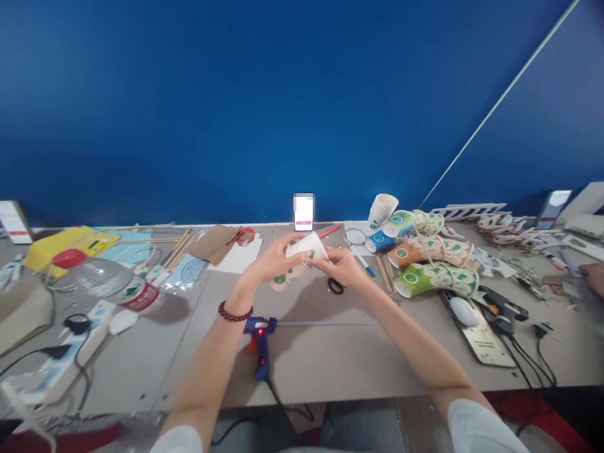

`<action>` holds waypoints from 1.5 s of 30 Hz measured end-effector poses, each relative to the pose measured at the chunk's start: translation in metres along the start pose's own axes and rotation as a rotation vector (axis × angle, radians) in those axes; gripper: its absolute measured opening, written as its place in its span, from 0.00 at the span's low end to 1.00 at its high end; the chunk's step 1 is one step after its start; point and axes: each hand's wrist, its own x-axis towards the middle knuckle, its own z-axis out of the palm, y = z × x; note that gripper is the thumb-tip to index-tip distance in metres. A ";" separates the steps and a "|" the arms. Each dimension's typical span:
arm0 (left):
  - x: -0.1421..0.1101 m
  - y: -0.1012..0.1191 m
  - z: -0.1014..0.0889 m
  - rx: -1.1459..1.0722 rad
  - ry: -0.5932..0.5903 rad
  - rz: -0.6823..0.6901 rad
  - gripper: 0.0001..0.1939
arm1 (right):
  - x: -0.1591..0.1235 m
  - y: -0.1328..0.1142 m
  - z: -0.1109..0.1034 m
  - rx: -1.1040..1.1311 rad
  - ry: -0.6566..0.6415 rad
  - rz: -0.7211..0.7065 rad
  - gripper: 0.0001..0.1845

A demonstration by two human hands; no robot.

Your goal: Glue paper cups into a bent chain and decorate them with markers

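Observation:
Above the middle of the table, a white paper cup with green print is held tilted between my two hands. My left hand wraps around its left side, and my right hand pinches its right rim. Below the cup, near my left fingers, shows a pale piece with green print; whether it is joined to the cup I cannot tell. Black-handled scissors lie below my right hand. Nearer me rests a blue glue gun with a red light on and a glue stick at its back.
A lit phone leans on the blue wall. At right are stacked paper cups, tied cup rolls and a white mouse. At left lie a plastic bottle, a power strip and brown cardboard.

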 end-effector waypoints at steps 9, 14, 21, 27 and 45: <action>0.000 0.001 -0.001 -0.096 -0.051 0.041 0.23 | -0.001 0.001 -0.002 0.061 -0.077 -0.100 0.12; -0.001 0.001 -0.004 -0.091 -0.042 0.063 0.21 | -0.001 0.003 -0.002 0.037 -0.149 -0.169 0.10; -0.003 0.007 -0.005 -0.065 -0.063 0.050 0.23 | 0.002 0.006 -0.002 -0.069 -0.162 -0.192 0.10; -0.003 0.004 -0.006 -0.099 -0.089 0.076 0.23 | 0.002 0.007 -0.002 -0.059 -0.151 -0.212 0.11; -0.003 0.005 -0.007 -0.125 -0.095 0.070 0.24 | 0.000 0.005 -0.003 -0.071 -0.137 -0.203 0.11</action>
